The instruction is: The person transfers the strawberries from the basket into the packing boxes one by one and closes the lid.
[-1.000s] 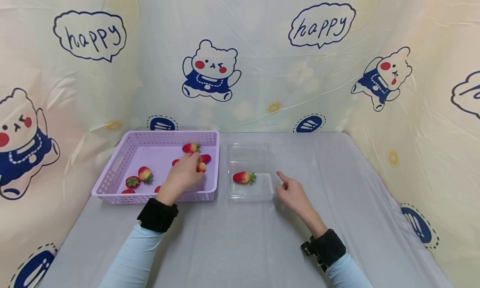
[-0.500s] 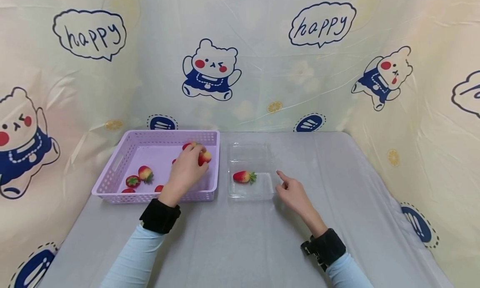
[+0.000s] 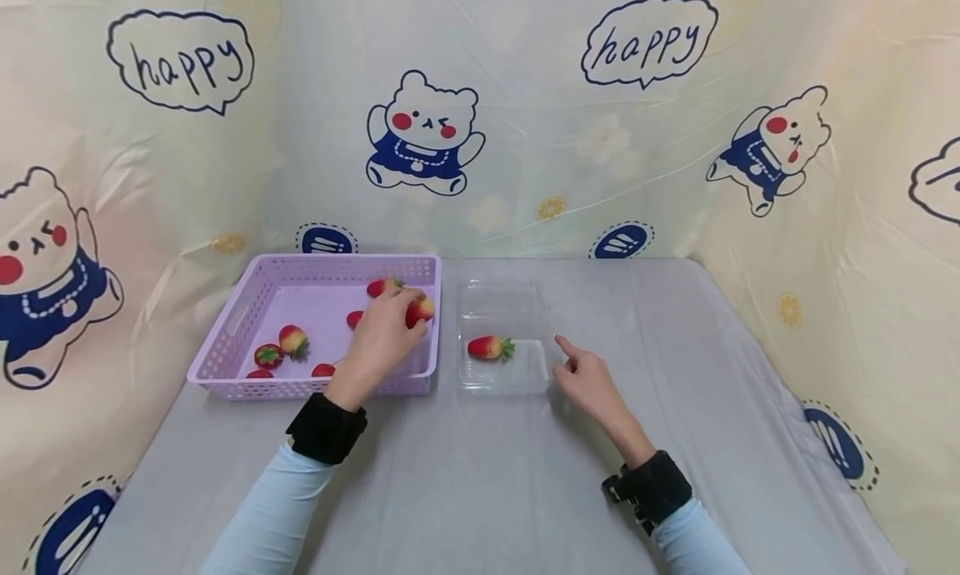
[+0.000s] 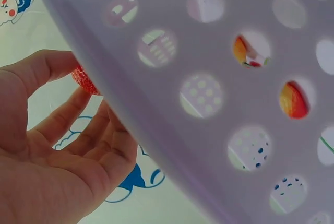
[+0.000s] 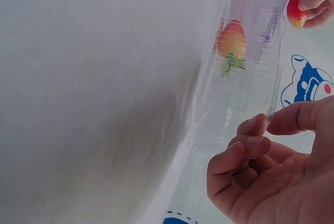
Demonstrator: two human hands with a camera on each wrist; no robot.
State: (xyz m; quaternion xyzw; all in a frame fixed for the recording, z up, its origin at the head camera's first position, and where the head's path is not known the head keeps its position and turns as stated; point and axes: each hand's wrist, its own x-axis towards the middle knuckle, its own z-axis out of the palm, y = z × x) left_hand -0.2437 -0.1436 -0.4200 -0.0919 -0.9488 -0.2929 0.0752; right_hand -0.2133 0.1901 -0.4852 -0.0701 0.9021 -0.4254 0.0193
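Note:
My left hand (image 3: 382, 333) grips a red and yellow strawberry (image 3: 420, 311) over the right side of a purple basket (image 3: 315, 386). In the left wrist view the basket wall partly covers this strawberry (image 4: 85, 81). My right hand (image 3: 592, 383) is at the right edge of a clear plastic box (image 3: 528, 367). The right wrist view shows its thumb and forefinger pinching the box's rim (image 5: 274, 98), the other fingers curled. One strawberry (image 3: 489, 347) with a green leafy top lies in the box.
Several strawberries lie in the basket, among them one (image 3: 292, 342) in the middle, one (image 3: 378, 287) at the back and one (image 3: 324, 370) by the front wall. Grey cloth (image 3: 480, 483) covers the table. A printed curtain (image 3: 525, 142) stands behind and at both sides.
My left hand has lifted the strawberry and shifted right and slightly back toward the basket's right wall. The right hand and the box stay in place.

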